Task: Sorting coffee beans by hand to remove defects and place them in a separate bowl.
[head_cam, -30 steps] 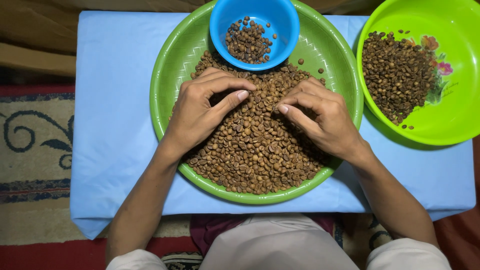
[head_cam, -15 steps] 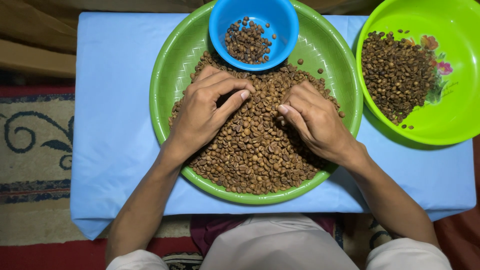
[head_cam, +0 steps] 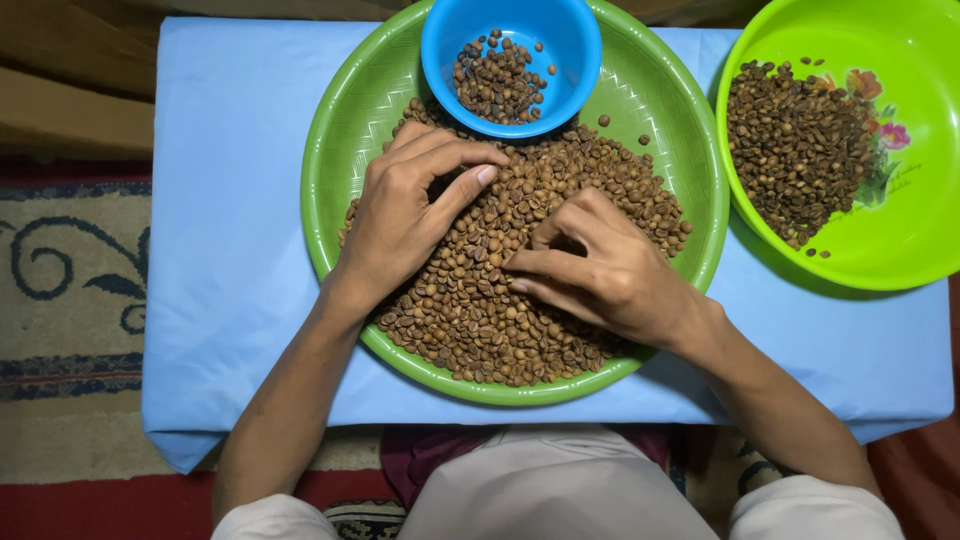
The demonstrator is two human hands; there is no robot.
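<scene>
Two bare hands are pressed into a heap of brown beans point(head_cam: 470, 300) spread across a wide green tray point(head_cam: 330, 190) on a table draped in pale blue cloth point(head_cam: 230, 250). The left hand point(head_cam: 405, 215) is laid palm down on the heap's left side, fingers curled and thumb stretched toward the middle; whether any bean is pinched beneath it cannot be told. The right hand point(head_cam: 600, 270) is laid across the heap's right side, fingers bent and drawn close together, tips turned leftward onto the beans; a grip on any single bean cannot be made out. A small blue bowl point(head_cam: 580, 45) is set inside the tray at its far edge, just beyond the left hand, and a shallow layer of darker beans is held in it. To the right, a bright green basin point(head_cam: 920, 230) is seen touching the tray's rim, with a second pile of beans inside and a red and orange flower print on its floor. Patterned rugs point(head_cam: 70, 270) are spread under the table.
</scene>
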